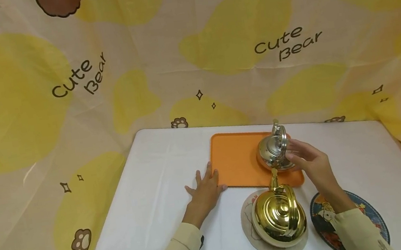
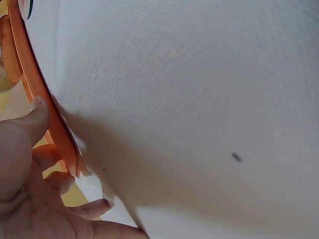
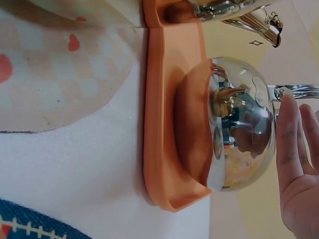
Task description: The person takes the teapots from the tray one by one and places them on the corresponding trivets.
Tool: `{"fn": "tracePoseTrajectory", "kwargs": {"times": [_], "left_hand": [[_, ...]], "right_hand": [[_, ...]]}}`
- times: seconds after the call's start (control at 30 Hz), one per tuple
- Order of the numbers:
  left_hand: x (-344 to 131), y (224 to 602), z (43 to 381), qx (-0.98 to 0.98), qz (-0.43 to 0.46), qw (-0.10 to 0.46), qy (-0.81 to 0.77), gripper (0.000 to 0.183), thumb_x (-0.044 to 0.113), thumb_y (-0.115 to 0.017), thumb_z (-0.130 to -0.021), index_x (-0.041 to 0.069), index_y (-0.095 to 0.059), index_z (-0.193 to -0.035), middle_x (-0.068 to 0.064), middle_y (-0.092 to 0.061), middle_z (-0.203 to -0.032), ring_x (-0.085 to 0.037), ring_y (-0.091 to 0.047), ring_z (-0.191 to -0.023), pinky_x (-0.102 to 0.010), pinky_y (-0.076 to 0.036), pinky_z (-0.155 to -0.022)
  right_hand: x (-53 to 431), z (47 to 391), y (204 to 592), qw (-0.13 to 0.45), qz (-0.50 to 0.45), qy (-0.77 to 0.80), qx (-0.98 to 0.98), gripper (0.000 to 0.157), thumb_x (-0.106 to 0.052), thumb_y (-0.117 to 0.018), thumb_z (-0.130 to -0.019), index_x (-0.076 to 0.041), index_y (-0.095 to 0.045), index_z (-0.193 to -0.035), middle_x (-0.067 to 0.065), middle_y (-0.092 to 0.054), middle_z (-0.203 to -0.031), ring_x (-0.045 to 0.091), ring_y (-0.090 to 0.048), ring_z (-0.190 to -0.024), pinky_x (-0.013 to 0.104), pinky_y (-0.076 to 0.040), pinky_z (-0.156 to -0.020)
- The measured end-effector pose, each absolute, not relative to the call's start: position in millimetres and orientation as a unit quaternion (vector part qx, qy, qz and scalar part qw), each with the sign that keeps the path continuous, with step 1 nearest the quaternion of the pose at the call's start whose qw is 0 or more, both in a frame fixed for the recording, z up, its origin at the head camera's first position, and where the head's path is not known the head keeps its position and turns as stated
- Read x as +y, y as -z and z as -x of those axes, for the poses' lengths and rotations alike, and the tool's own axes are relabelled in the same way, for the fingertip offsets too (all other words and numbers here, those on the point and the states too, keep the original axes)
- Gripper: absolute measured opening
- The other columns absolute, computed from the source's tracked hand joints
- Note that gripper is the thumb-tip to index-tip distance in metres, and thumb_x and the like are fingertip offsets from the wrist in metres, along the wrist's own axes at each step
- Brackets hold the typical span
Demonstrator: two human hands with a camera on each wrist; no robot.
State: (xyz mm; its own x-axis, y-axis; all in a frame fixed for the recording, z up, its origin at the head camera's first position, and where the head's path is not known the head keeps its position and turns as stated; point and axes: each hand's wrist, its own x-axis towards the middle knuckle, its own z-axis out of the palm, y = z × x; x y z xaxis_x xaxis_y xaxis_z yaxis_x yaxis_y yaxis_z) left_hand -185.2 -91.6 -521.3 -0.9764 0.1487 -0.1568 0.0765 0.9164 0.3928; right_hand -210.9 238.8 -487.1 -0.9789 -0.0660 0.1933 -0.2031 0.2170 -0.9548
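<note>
A shiny silver kettle (image 1: 269,151) with an upright arched handle stands on the right part of an orange tray (image 1: 234,158). Beside the handle is my right hand (image 1: 314,164); in the right wrist view its fingers (image 3: 289,134) are fairly straight, with the tips at the handle's base. Whether they press on it is hard to tell. My left hand (image 1: 205,192) lies at the tray's near left corner, fingers spread, the thumb (image 2: 37,117) against the rim. In front of the tray sits a gold kettle (image 1: 279,216), its spout pointing toward the silver one.
Under the gold kettle is a pale round mat (image 1: 252,237) with a heart pattern. A round blue mat (image 1: 372,212) with a printed picture lies partly beneath my right forearm. The white table (image 1: 163,160) ends at a patterned cloth backdrop (image 1: 161,62).
</note>
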Motion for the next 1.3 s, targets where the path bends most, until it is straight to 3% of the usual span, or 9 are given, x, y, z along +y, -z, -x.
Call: {"fn": "tracePoseTrajectory", "kwargs": {"times": [0.3,0.47,0.93,1.1,1.3], "left_hand": [[-92,526,187,0.975,-0.059,0.077,-0.199,0.065,0.041,-0.064,-0.104,0.007,-0.050,-0.158,-0.014,-0.025,-0.175,-0.059,-0.026,-0.153,-0.094,-0.026,-0.098],[-91,521,187,0.974,-0.054,0.093,-0.200,0.067,0.042,-0.064,-0.104,0.007,-0.048,-0.159,-0.014,-0.023,-0.176,-0.057,-0.023,-0.156,-0.094,-0.024,-0.101],[-91,521,187,0.973,-0.060,0.087,-0.207,0.067,0.040,-0.066,-0.104,0.005,-0.049,-0.158,-0.016,-0.024,-0.175,-0.060,-0.023,-0.154,-0.094,-0.024,-0.100],[-91,526,188,0.974,-0.062,0.078,-0.203,0.067,0.040,-0.067,-0.103,0.005,-0.050,-0.157,-0.015,-0.024,-0.175,-0.060,-0.025,-0.154,-0.095,-0.024,-0.098],[-91,528,188,0.974,-0.059,0.077,-0.204,0.067,0.041,-0.067,-0.103,0.006,-0.050,-0.157,-0.014,-0.023,-0.176,-0.059,-0.025,-0.154,-0.095,-0.024,-0.097]], "right_hand": [[236,219,484,0.037,-0.090,-0.626,-0.774,0.054,-0.014,-0.071,-0.104,-0.002,-0.054,-0.154,-0.015,-0.072,-0.122,0.003,-0.073,-0.103,0.030,-0.064,-0.073],[235,221,485,0.035,-0.092,-0.629,-0.771,0.054,-0.014,-0.071,-0.104,-0.001,-0.054,-0.154,-0.013,-0.074,-0.118,0.010,-0.075,-0.099,0.027,-0.063,-0.071],[235,227,489,0.025,-0.105,-0.638,-0.762,0.049,-0.013,-0.068,-0.105,0.006,-0.055,-0.149,-0.010,-0.077,-0.120,0.016,-0.076,-0.098,0.030,-0.064,-0.071],[235,227,489,0.019,-0.098,-0.645,-0.758,0.052,-0.015,-0.068,-0.106,0.006,-0.054,-0.151,-0.003,-0.078,-0.123,0.017,-0.076,-0.096,0.029,-0.064,-0.071],[235,225,489,0.014,-0.093,-0.643,-0.760,0.053,-0.017,-0.068,-0.106,0.004,-0.053,-0.152,-0.006,-0.078,-0.122,0.019,-0.076,-0.094,0.032,-0.065,-0.072]]}}
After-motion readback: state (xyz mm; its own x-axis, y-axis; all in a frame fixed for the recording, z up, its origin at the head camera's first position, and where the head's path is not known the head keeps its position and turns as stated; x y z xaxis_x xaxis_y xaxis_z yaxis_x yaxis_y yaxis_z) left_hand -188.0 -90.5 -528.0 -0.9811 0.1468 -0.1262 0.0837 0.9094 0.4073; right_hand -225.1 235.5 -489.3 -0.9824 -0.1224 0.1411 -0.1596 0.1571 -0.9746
